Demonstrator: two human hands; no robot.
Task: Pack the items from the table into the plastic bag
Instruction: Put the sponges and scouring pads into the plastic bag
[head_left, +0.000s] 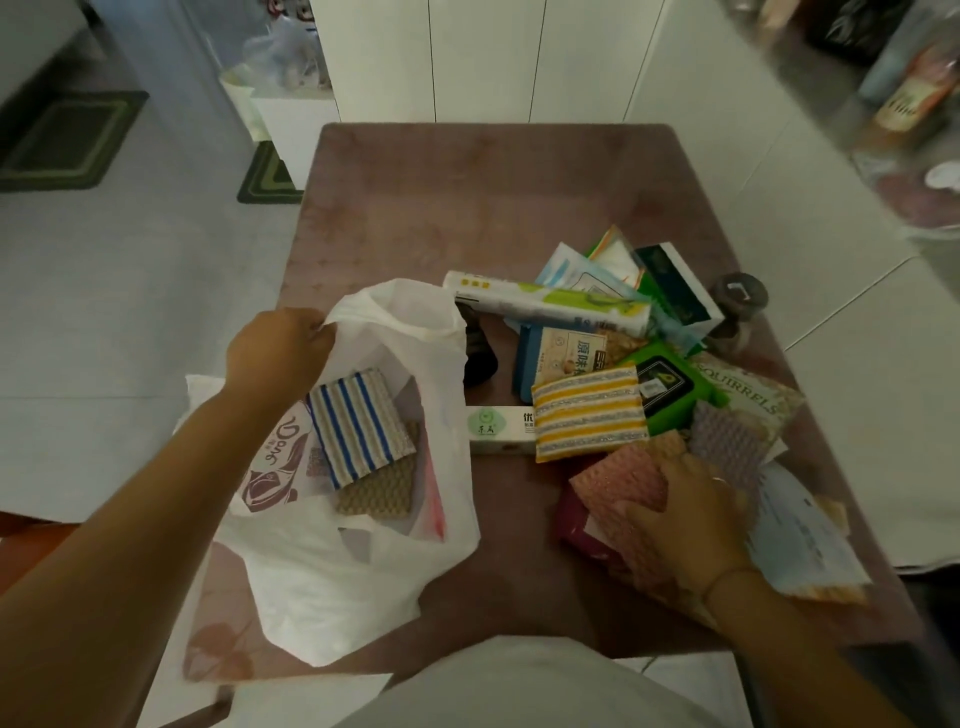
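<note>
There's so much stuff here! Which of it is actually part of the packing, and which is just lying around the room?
Part of the job: plastic bag, gripped by the left hand; blue-striped pad inside it; pink cloth under the right hand; yellow-striped pad; Squirrels snack bag; long white box.
Just lying about: green floor mat; blurred bottle, far right.

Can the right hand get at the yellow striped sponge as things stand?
Probably yes. The yellow striped sponge lies uncovered, with nothing on top of it, just beyond the right hand, which rests on a pink cloth.
</note>
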